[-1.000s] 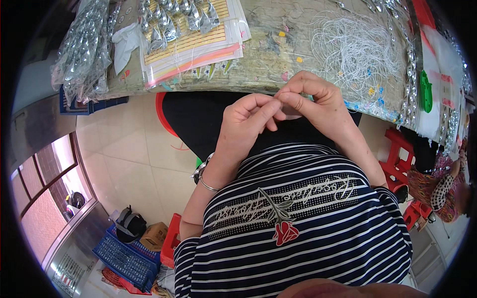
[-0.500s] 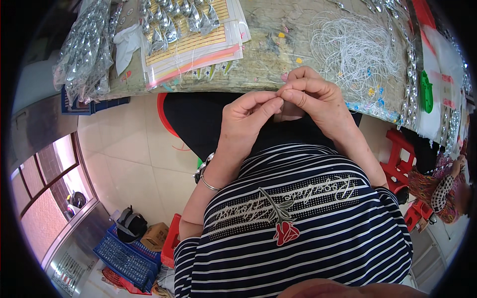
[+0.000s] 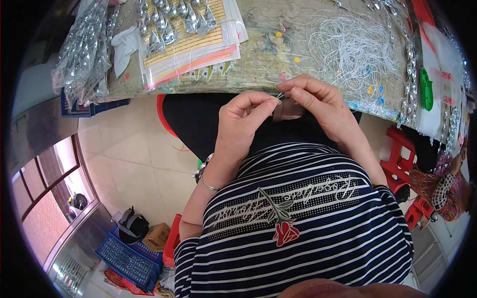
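Just in front of the table's near edge, both my hands are raised close together. Between their fingertips shows a short bit of thin white string (image 3: 279, 95). My left hand (image 3: 243, 115) pinches it between thumb and forefinger. My right hand (image 3: 320, 103) is also closed in a pinch at the string's other side, its fingers curled. Most of the string is hidden by the fingers. On the table to the right lies a loose tangle of white string (image 3: 350, 47). At the far left, twisted silver strips (image 3: 174, 22) rest on striped yellow sheets (image 3: 191, 53).
A clear bag of silver twisted pieces (image 3: 84, 59) hangs over the table's left end. A green tool (image 3: 426, 89) and silver strands (image 3: 411, 74) lie at the right edge. Blue crates (image 3: 129, 256), a cardboard box (image 3: 156, 237) and red stools (image 3: 397, 156) stand on the floor.
My hands have drawn slightly apart, the left one a little to the left, and the white string now shows between the fingertips.
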Action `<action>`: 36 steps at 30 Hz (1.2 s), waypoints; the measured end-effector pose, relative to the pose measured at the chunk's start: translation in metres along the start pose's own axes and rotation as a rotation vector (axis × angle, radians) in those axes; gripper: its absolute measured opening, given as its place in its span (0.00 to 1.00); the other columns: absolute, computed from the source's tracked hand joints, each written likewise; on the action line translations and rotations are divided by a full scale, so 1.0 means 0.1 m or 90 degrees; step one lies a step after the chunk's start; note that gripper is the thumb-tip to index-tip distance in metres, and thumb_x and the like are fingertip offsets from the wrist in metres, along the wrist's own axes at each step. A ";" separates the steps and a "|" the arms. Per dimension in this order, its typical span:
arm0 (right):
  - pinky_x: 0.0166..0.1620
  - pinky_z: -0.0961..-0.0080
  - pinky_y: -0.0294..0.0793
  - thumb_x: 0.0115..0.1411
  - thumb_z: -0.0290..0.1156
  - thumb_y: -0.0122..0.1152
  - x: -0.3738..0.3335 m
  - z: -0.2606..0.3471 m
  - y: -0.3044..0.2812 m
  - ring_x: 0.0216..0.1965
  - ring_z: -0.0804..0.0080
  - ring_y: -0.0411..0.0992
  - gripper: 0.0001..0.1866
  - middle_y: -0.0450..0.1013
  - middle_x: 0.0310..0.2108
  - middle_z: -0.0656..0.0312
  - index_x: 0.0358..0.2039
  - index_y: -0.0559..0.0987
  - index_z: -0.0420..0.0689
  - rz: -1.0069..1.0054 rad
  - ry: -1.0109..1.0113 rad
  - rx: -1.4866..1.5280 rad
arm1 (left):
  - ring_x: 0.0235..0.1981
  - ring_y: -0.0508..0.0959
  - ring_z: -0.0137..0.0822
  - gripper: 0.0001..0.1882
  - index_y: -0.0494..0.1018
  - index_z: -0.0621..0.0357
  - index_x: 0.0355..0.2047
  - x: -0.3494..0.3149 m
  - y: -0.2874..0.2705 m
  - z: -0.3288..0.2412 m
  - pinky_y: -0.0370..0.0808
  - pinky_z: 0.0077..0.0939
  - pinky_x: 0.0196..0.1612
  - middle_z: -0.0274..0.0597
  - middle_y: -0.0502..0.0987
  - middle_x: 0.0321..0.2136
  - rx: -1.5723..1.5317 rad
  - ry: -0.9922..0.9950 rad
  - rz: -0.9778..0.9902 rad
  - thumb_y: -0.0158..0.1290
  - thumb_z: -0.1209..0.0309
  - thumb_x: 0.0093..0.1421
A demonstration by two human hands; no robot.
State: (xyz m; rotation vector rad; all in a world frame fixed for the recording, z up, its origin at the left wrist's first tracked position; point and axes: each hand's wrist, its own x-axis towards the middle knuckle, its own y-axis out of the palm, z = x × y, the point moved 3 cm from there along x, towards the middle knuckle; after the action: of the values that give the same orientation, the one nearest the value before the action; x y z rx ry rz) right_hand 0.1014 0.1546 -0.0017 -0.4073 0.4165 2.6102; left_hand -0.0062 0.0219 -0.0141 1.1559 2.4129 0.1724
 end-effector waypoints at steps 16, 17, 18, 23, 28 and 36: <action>0.34 0.86 0.72 0.57 0.25 0.60 0.02 -0.05 0.02 0.32 0.84 0.70 0.08 0.71 0.33 0.68 0.38 0.79 0.43 0.024 -0.030 -0.023 | 0.24 0.69 0.16 0.05 0.78 0.61 0.33 -0.01 0.03 -0.02 0.60 0.09 0.25 0.29 0.75 0.24 0.009 -0.008 0.031 0.55 0.75 0.56; 0.32 0.85 0.72 0.58 0.26 0.59 0.02 -0.03 0.02 0.31 0.84 0.70 0.06 0.71 0.32 0.68 0.36 0.80 0.42 0.011 -0.061 -0.062 | 0.24 0.69 0.16 0.05 0.78 0.61 0.33 -0.01 0.02 0.00 0.60 0.09 0.25 0.29 0.75 0.24 0.014 -0.003 0.031 0.55 0.75 0.56; 0.32 0.85 0.72 0.58 0.26 0.59 0.03 -0.03 0.02 0.31 0.84 0.70 0.06 0.71 0.32 0.68 0.36 0.80 0.42 0.012 -0.060 -0.062 | 0.24 0.69 0.16 0.05 0.78 0.61 0.32 -0.01 0.02 0.00 0.60 0.09 0.25 0.29 0.75 0.24 0.018 0.001 0.030 0.55 0.75 0.56; 0.38 0.78 0.69 0.56 0.23 0.58 0.04 0.07 0.02 0.33 0.72 0.71 0.02 0.72 0.30 0.61 0.30 0.77 0.38 -0.013 -0.261 -0.354 | 0.25 0.70 0.17 0.06 0.78 0.61 0.34 -0.01 0.00 0.01 0.61 0.09 0.26 0.30 0.75 0.25 0.026 -0.015 0.027 0.56 0.74 0.56; 0.39 0.77 0.68 0.58 0.24 0.56 0.03 0.19 -0.05 0.34 0.70 0.70 0.03 0.71 0.29 0.61 0.29 0.73 0.38 -0.043 -0.377 -0.543 | 0.28 0.72 0.19 0.07 0.77 0.64 0.36 0.02 -0.11 0.05 0.67 0.12 0.31 0.34 0.77 0.28 0.090 0.046 0.027 0.55 0.77 0.56; 0.37 0.79 0.66 0.65 0.32 0.49 -0.05 0.06 -0.11 0.32 0.79 0.66 0.08 0.67 0.28 0.66 0.34 0.71 0.41 0.002 -0.024 -0.139 | 0.29 0.74 0.21 0.07 0.77 0.65 0.36 0.00 -0.12 0.09 0.69 0.13 0.32 0.36 0.78 0.30 0.050 0.024 0.014 0.55 0.77 0.56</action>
State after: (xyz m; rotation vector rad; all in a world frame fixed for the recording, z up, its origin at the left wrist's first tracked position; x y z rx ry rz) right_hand 0.1096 0.1645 0.0032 -0.4286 0.1202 2.6714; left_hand -0.0106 0.0138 -0.0263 1.2253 2.4602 0.1078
